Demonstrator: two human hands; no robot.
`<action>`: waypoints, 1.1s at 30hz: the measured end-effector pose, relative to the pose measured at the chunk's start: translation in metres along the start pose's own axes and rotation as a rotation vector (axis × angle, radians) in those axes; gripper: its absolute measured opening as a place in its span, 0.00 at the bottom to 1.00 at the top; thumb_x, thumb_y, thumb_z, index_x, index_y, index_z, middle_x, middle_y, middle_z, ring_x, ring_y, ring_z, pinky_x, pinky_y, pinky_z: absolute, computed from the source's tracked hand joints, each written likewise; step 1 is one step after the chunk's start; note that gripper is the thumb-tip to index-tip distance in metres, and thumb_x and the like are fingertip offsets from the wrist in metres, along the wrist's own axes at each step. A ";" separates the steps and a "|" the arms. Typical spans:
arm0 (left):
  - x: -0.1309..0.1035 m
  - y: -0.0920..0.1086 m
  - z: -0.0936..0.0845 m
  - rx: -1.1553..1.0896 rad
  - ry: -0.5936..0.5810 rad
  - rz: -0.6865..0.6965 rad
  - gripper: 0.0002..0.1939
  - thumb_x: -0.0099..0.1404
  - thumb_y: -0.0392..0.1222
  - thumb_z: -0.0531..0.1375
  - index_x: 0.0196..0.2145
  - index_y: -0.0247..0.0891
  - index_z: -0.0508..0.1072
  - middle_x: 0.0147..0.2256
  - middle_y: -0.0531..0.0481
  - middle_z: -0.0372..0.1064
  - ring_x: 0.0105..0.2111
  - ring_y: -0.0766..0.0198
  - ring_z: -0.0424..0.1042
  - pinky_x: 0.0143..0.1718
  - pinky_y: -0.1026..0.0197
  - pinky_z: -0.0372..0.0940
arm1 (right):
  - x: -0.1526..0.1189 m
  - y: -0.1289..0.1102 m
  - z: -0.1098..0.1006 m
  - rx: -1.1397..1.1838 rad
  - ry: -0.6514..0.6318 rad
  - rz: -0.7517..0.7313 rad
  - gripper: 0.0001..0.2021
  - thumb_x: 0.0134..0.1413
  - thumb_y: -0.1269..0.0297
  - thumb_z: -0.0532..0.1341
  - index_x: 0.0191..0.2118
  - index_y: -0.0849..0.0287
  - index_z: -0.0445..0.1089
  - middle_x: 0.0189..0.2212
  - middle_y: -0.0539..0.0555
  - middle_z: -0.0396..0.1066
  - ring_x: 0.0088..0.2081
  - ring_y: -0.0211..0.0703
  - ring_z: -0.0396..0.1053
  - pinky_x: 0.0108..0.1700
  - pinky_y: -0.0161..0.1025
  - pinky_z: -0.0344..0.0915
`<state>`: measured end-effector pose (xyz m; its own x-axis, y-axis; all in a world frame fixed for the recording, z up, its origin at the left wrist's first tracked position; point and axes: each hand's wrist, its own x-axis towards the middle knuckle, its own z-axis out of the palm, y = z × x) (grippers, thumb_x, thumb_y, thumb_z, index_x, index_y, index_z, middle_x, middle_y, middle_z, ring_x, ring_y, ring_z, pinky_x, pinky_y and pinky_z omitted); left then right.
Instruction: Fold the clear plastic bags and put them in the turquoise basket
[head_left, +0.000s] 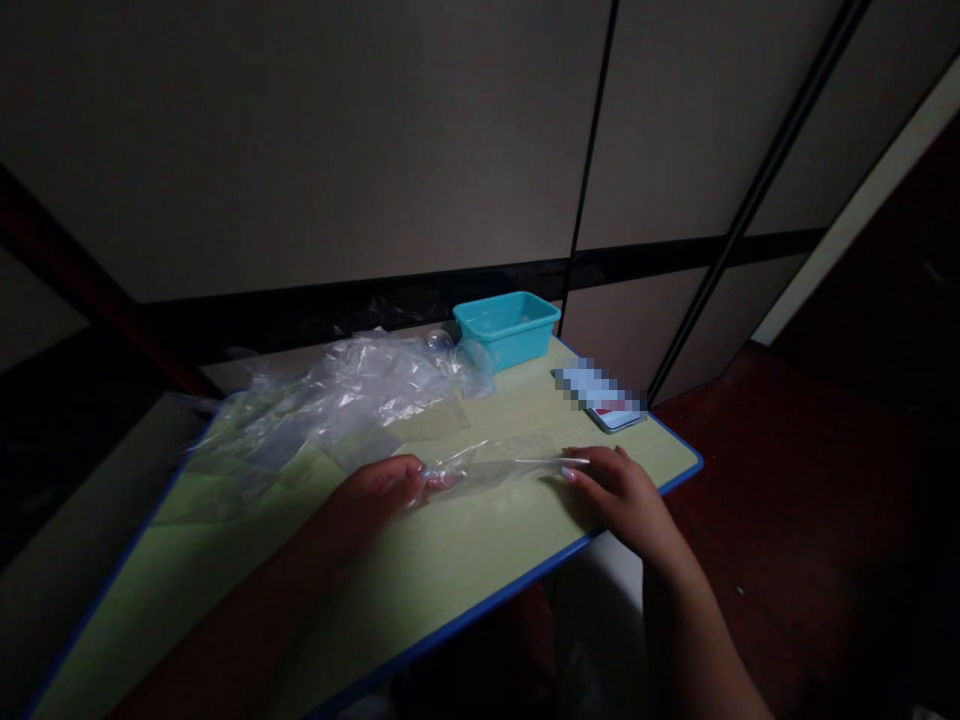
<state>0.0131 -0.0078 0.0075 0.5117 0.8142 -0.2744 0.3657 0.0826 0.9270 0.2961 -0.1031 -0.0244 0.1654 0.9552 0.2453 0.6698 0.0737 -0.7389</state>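
A clear plastic bag [501, 468] is stretched between my two hands, just above the table. My left hand [386, 480] pinches its left end, where something small and pinkish shows, too unclear to name. At the other end, the thumb and fingers of my right hand [611, 488] are closed on the bag's edge. Beyond my left hand lies a loose heap of clear plastic bags [375, 385], crumpled and overlapping.
The light table [450, 590] has a blue edge. A turquoise plastic basket [517, 345] stands at its back, beside the heap. A phone-like flat object [619, 415], partly blurred out, lies to the right. Cabinet doors [375, 150] rise close behind.
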 end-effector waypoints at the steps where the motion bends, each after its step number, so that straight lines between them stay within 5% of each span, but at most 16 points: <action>1: 0.000 -0.001 0.000 -0.051 -0.027 -0.001 0.21 0.55 0.60 0.58 0.29 0.38 0.66 0.44 0.42 0.72 0.47 0.50 0.68 0.48 0.52 0.60 | 0.000 0.000 0.000 0.019 0.001 -0.004 0.10 0.54 0.57 0.57 0.38 0.54 0.71 0.43 0.55 0.72 0.47 0.50 0.67 0.59 0.60 0.35; 7: -0.002 -0.006 0.000 -0.162 -0.167 -0.035 0.18 0.55 0.58 0.60 0.27 0.39 0.64 0.43 0.44 0.73 0.50 0.50 0.66 0.51 0.52 0.58 | -0.004 0.000 -0.006 0.108 -0.070 -0.024 0.11 0.57 0.57 0.54 0.33 0.56 0.70 0.36 0.52 0.73 0.40 0.44 0.69 0.58 0.52 0.44; 11: -0.004 -0.008 0.002 -0.190 -0.233 -0.097 0.19 0.54 0.56 0.62 0.27 0.39 0.63 0.41 0.45 0.73 0.46 0.52 0.70 0.47 0.53 0.62 | -0.008 -0.003 -0.009 0.072 -0.066 0.063 0.15 0.57 0.56 0.52 0.28 0.59 0.68 0.26 0.52 0.70 0.29 0.41 0.67 0.38 0.40 0.61; 16: -0.006 -0.001 0.009 -0.148 -0.150 -0.167 0.18 0.53 0.56 0.61 0.28 0.38 0.65 0.37 0.45 0.74 0.36 0.56 0.73 0.37 0.57 0.66 | -0.009 -0.006 -0.005 -0.019 0.014 0.134 0.13 0.55 0.57 0.53 0.27 0.59 0.68 0.25 0.53 0.70 0.28 0.41 0.66 0.29 0.35 0.58; 23: -0.001 0.002 0.009 0.141 -0.031 -0.006 0.19 0.54 0.58 0.55 0.23 0.37 0.65 0.20 0.53 0.65 0.19 0.67 0.63 0.22 0.64 0.58 | -0.001 -0.006 0.012 -0.089 0.104 0.130 0.08 0.53 0.61 0.55 0.35 0.58 0.68 0.25 0.52 0.70 0.27 0.41 0.67 0.30 0.35 0.57; 27: -0.002 0.001 0.006 0.306 -0.001 0.059 0.19 0.58 0.57 0.52 0.24 0.38 0.64 0.21 0.54 0.63 0.20 0.67 0.61 0.21 0.65 0.55 | 0.001 -0.007 0.018 -0.104 0.157 0.138 0.18 0.52 0.64 0.55 0.51 0.57 0.60 0.20 0.48 0.68 0.23 0.40 0.64 0.29 0.34 0.55; 33: -0.004 -0.001 0.003 0.566 0.079 0.132 0.18 0.59 0.55 0.51 0.23 0.38 0.64 0.19 0.56 0.58 0.22 0.66 0.59 0.23 0.65 0.52 | -0.001 -0.010 0.017 -0.109 0.153 0.102 0.18 0.54 0.64 0.53 0.51 0.58 0.60 0.19 0.47 0.66 0.22 0.38 0.62 0.29 0.34 0.55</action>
<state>0.0133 -0.0126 0.0067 0.5299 0.8387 -0.1258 0.6720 -0.3247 0.6656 0.2769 -0.0998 -0.0277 0.3390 0.9008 0.2713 0.7171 -0.0608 -0.6943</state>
